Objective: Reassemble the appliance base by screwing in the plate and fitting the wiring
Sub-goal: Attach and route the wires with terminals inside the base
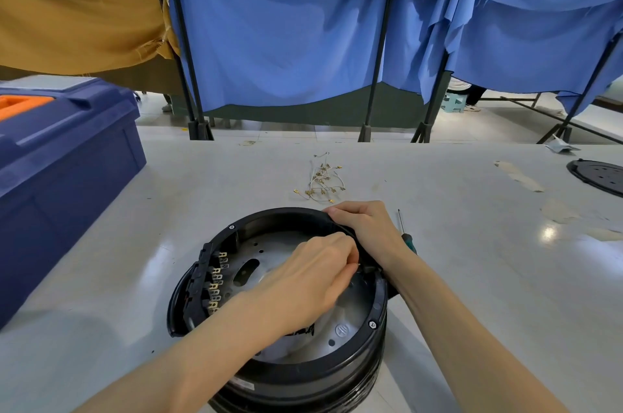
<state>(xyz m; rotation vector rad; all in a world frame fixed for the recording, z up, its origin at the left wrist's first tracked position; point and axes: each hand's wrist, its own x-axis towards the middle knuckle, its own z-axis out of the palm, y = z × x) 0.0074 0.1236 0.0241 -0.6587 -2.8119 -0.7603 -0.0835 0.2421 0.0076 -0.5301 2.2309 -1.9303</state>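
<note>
Appliance base [290,370]: round black housing, open side up, standing on the counter [488,277] at the near centre, directly under both forearms.

Metal plate [350,321]: grey perforated disc lying inside the base, with an oblong opening near its middle.

Terminal strip [215,288]: row of brass tabs on a black holder along the inner left wall of the base.

Left hand [303,284]: reaches across the plate to the inner right wall; fingers curled, thumb and fingertips pinching a thin pale piece [357,265], too small to identify.

Right hand [364,227]: at the far right rim of the base, fingers curled over the rim and gripping it, wrist resting against the outer wall.

Screwdriver [405,234]: lying on the counter just beside the right wrist, shaft pointing away from the person.

Loose wires [322,181]: small heap of pale leads with brass connectors, on the counter beyond the base, apart from it.

Toolbox [60,170]: dark blue, lid closed, at the left edge of the counter.

Black disc [600,176]: flat round part at the far right edge, partly out of view.
</note>
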